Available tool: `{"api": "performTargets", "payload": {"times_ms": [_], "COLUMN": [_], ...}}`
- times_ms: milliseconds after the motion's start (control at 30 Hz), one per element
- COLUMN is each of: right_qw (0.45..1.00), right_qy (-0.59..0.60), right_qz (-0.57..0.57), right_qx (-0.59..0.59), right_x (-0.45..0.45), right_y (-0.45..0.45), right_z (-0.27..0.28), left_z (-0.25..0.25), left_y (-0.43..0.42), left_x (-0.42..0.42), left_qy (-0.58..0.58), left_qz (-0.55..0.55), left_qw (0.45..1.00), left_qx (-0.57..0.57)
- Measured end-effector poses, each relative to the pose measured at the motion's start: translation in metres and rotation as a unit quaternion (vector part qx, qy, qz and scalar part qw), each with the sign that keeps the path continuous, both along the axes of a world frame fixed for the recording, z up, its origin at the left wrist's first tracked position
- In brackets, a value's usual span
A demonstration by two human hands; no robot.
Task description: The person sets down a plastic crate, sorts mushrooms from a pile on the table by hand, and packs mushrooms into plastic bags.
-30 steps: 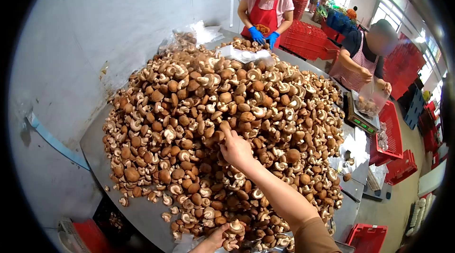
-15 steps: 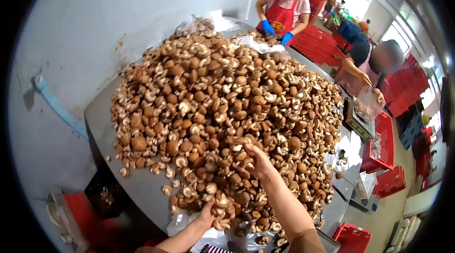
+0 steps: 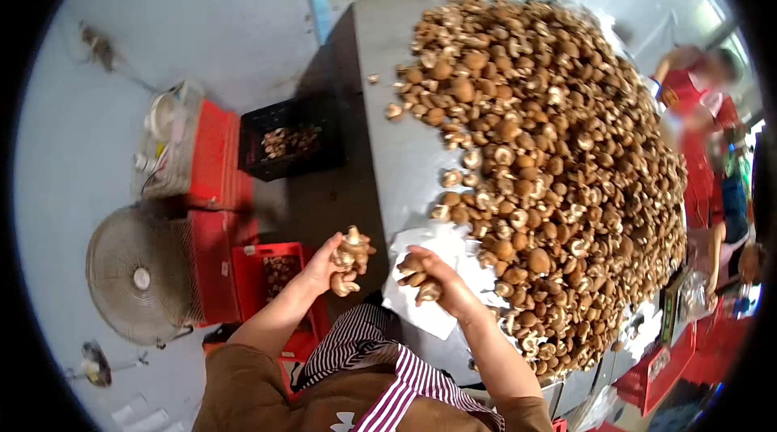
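Pale blue wall (image 3: 235, 36) backs the left side, with a round fan (image 3: 142, 278) standing low against it. Just above and right of the fan, a bin (image 3: 166, 183) of mixed small items adjoins a red stack (image 3: 217, 153) of crates. Next comes a black crate (image 3: 250, 141) holding pale and brown mushroom pieces (image 3: 290, 141); below it, a red crate (image 3: 243, 278) contains similar ones. The left hand (image 3: 324, 262) is raised between this crate and the table, fingers curled round a small cluster of mushrooms (image 3: 354, 252), stems and caps projecting. A striped apron (image 3: 348, 343) covers the wearer's front. The metal table (image 3: 392, 145) begins to the right, a few mushrooms scattered along its bare strip. White plastic (image 3: 425, 307) lies crumpled at its near edge; over this, the right hand (image 3: 445, 280) is closed narrowly about several more mushrooms. Most of the mushrooms form a broad pile (image 3: 566, 189) covering the table's middle and right. At the far right, a scale (image 3: 670, 311) and a clear bag (image 3: 694, 294) stand beside a second person (image 3: 719, 252), whose arm reaches to the bag; above, a blurred person in red (image 3: 686, 92) stands near the pile, hand details indistinct.
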State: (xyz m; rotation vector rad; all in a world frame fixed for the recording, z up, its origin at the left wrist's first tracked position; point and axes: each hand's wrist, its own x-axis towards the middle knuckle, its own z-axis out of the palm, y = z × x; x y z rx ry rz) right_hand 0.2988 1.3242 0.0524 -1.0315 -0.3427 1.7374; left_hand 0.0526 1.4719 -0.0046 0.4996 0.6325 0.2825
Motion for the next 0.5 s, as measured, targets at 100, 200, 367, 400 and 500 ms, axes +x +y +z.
{"api": "performTargets", "payload": {"times_ms": [100,200,367,400,500], "right_qw": [0.991,0.968,0.922,0.909,0.89], "right_qy": [0.022,0.026,-0.058,-0.082,-0.123], "right_qz": [0.127,0.206,0.374,0.405,0.439], "right_qx": [-0.046,-0.143,-0.083,-0.054,-0.011], "right_x": [-0.086,-0.167,-0.313,-0.33,-0.336], "right_y": [0.018,0.025,0.027,0.031,0.034], "right_z": [-0.028,-0.088,-0.122,-0.129,-0.126], "left_z": [-0.013,-0.013,-0.094,-0.056,-0.102], "left_y": [-0.02,-0.055,-0.102,-0.107,-0.12], "left_x": [-0.105,-0.187,-0.373,-0.362,-0.445], "left_qy": [0.193,0.381,0.475,0.525,0.611], "left_qz": [0.018,0.047,0.123,0.114,0.136], "left_qw": [0.98,0.92,0.87,0.84,0.778], "left_qx": [0.052,0.077,0.047,0.078,0.053]}}
